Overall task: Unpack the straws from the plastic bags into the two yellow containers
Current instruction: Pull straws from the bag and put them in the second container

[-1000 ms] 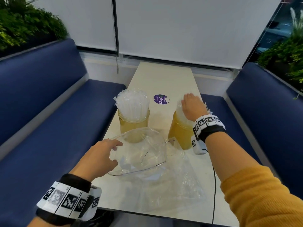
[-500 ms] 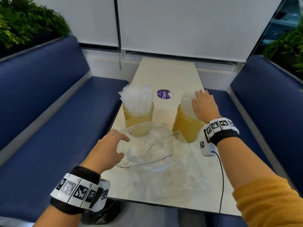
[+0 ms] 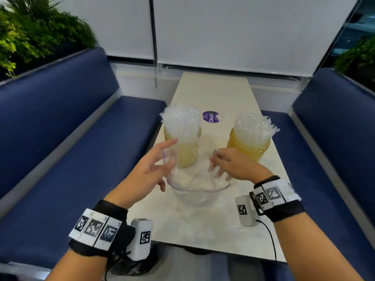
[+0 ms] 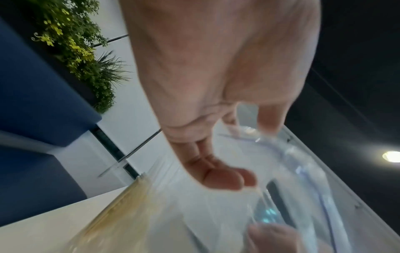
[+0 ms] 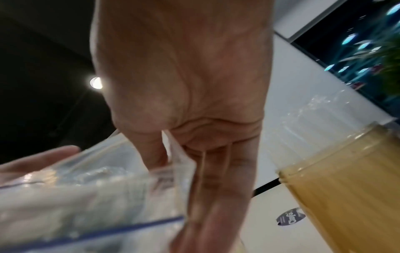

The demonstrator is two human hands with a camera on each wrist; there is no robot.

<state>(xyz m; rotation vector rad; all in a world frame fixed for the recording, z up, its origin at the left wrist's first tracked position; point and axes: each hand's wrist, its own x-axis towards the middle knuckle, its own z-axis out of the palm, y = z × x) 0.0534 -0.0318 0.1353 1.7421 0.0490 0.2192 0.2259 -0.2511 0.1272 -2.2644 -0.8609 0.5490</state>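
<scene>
Two yellow containers stand on the table, the left container (image 3: 183, 153) and the right container (image 3: 249, 148), each packed with clear wrapped straws (image 3: 180, 120) (image 3: 253, 127). In front of them a clear plastic bag (image 3: 194, 187) is held up with its mouth open. My left hand (image 3: 162, 165) holds the bag's left rim, thumb on one side and fingers on the other, as the left wrist view of that hand (image 4: 244, 154) shows. My right hand (image 3: 217, 165) pinches the right rim, fingers inside; the bag's edge (image 5: 173, 150) runs between thumb and fingers. The bag's contents are blurred.
A second clear bag (image 3: 205, 230) lies flat on the white table (image 3: 215, 92) under the held one. A purple round sticker (image 3: 212, 117) sits between the containers. Blue benches (image 3: 67, 142) flank the table, with plants behind them. A black cable (image 3: 269, 238) hangs from my right wrist.
My right hand left the straws in the right container and came down to the bag's rim. The bag now stands raised and open between both hands.
</scene>
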